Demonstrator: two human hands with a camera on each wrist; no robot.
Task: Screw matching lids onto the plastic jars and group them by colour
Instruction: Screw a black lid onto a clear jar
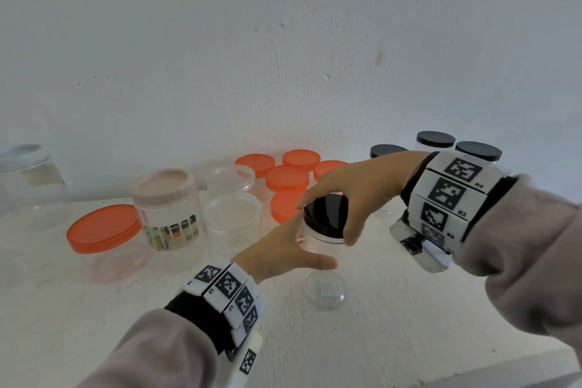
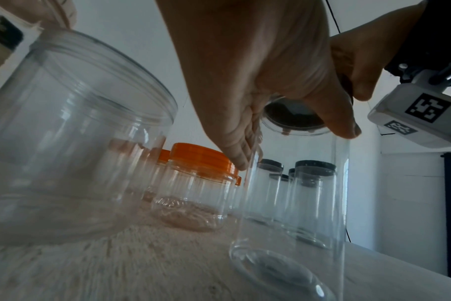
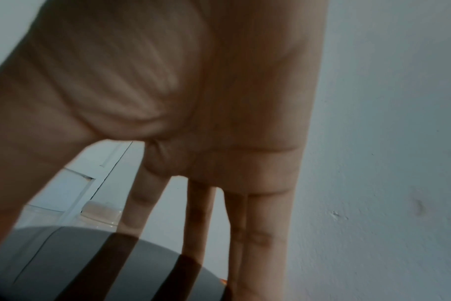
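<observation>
A clear plastic jar (image 1: 318, 238) stands upright mid-table with a glossy black lid (image 1: 327, 214) on its mouth. My left hand (image 1: 296, 247) holds the jar's wall, fingers on its left side and thumb in front. The left wrist view shows that hand (image 2: 270, 81) wrapped round the jar (image 2: 291, 203), with the lid's underside (image 2: 291, 116) seen through the plastic. My right hand (image 1: 343, 195) spans the lid from above, thumb at the near rim and fingers at the far rim. In the blurred right wrist view its fingers (image 3: 245, 224) reach over the lid (image 3: 90, 264).
Several orange-lidded jars (image 1: 286, 178) cluster behind; a wider one (image 1: 104, 228) sits left. Three black-lidded jars (image 1: 436, 138) stand back right. Lidless clear jars (image 1: 231, 214), a labelled pale-lidded jar (image 1: 165, 198) and a small clear dome (image 1: 327, 290) are nearby. The table edge (image 1: 472, 368) runs lower right.
</observation>
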